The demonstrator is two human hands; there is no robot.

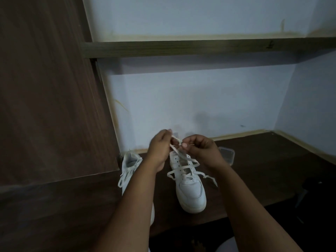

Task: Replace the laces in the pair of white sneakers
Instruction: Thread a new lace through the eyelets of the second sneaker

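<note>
Pinching flat white lace | left hand, right hand | smooth sneaker

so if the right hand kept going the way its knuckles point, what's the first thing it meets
Most likely the left hand, which sits just across the lace that both pinch; depth is unclear. The right hand points leftward.

Flat woven cloth lace pinched in my left hand and my right hand. Right sneaker smooth white leather-look, faint sheen on toe. Left sneaker same white finish. Desk dark wood grain, matt. Cabinet panel dark wood-grain laminate. Box clear glossy plastic. Wall matt paint.
</note>
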